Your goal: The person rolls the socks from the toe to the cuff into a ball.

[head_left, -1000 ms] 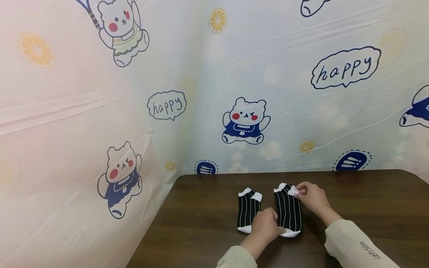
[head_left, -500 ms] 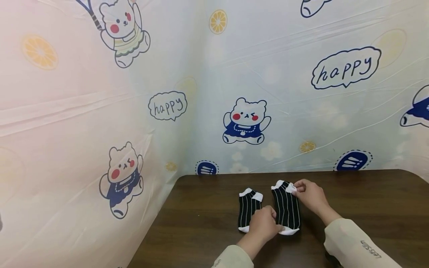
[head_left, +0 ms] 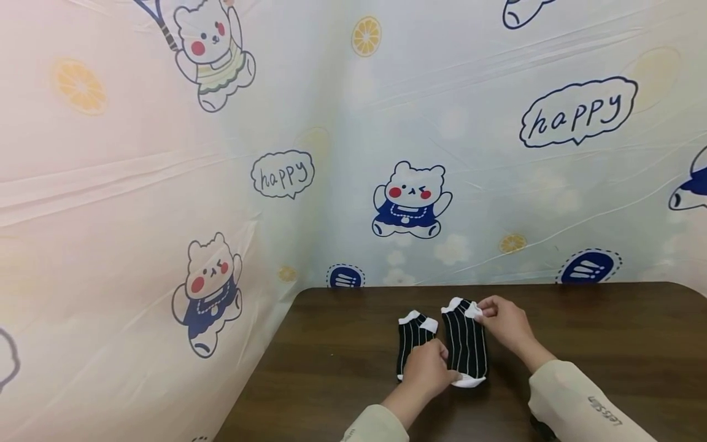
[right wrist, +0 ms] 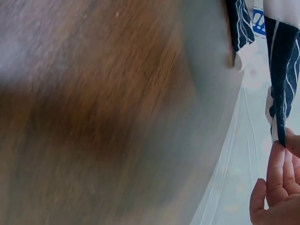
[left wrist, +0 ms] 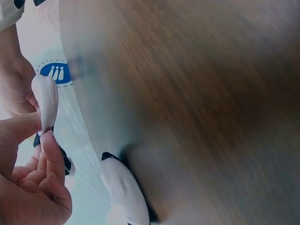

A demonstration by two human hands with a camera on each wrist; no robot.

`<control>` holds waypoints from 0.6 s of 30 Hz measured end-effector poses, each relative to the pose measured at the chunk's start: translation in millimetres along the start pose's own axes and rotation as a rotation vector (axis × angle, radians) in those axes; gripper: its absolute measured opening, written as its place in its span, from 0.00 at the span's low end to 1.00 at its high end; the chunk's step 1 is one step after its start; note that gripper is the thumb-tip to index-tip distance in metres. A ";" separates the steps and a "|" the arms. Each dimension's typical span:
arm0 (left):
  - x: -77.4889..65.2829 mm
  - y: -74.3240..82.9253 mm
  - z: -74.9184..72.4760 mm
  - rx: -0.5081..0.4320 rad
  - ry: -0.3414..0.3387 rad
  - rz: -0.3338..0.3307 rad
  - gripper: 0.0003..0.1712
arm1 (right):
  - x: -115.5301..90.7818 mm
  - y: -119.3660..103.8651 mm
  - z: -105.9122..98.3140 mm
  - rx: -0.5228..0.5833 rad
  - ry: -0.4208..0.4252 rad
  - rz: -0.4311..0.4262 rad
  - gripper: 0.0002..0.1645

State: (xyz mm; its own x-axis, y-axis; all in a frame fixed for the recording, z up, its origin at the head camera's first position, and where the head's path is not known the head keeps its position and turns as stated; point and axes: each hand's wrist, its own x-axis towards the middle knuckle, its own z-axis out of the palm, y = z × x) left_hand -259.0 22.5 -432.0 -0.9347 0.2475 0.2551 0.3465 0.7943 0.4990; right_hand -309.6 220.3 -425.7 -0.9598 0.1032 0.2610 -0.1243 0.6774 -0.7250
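Two black ankle socks with thin white stripes and white toes, heels and cuffs are side by side in the head view. Both my hands hold the right-hand sock [head_left: 466, 344]. My left hand [head_left: 428, 369] pinches its white toe between thumb and fingers, as the left wrist view shows at the toe [left wrist: 45, 101]. With thumb and fingertips, my right hand [head_left: 505, 322] pinches the white part at the cuff end. In the right wrist view this sock [right wrist: 283, 65] hangs off the tabletop. The left-hand sock [head_left: 414, 334] lies flat, its lower part hidden behind my left hand.
A dark brown wooden table [head_left: 331, 380] lies under the hands. Behind it and on the left hangs a pale curtain [head_left: 309, 233] printed with bears, orange slices and "happy" bubbles. A small dark object shows under the right sleeve [head_left: 580, 399].
Both hands have shifted left with the held sock, bringing it closer to the other sock, which stays put on the table. The head view has turned slightly left.
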 end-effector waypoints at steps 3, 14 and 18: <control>-1.1 -3.6 -1.9 0.000 0.008 -0.003 0.22 | 0.1 -1.3 3.2 -0.002 0.000 -0.006 0.13; -4.9 -15.4 -6.0 -0.021 0.016 0.010 0.22 | 0.8 -6.3 17.6 0.013 0.011 -0.041 0.13; -6.9 -18.3 -9.5 -0.036 0.019 0.002 0.22 | 1.9 -8.8 22.9 0.020 0.007 -0.041 0.12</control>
State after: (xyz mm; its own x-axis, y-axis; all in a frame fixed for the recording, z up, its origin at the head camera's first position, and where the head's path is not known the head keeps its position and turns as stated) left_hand -258.2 1.0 -435.0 -0.9323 0.2385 0.2720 0.3518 0.7730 0.5279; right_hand -316.1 197.8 -433.4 -0.9521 0.0805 0.2950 -0.1686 0.6667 -0.7260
